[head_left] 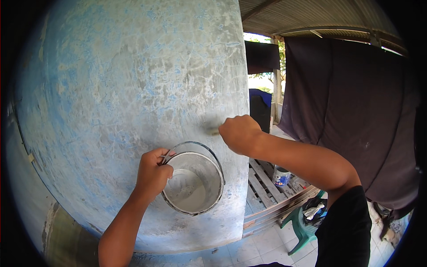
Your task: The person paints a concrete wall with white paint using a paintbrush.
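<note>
My left hand [153,171] is closed on the rim of a bucket [216,191], thumb and fingers at its upper left edge, beside the raised wire handle [195,143]. The bucket tilts so that its inside shows, with pale, whitish liquid [192,196] low in it and smears up the walls. Above and right of it, my right hand [241,133] makes a fist close to the wall [147,89]. From its left side sticks out what looks like a paintbrush [213,129], smeared by motion, at the wall's surface; its handle is hidden in the fist.
The wall has worn, patchy blue and grey paint and ends at a vertical edge on the right. Beyond it are a slatted wooden platform [262,184] with a paint can [281,176], a green plastic stool [299,229] bearing a black bag [315,213], and a dark hanging cloth [347,102].
</note>
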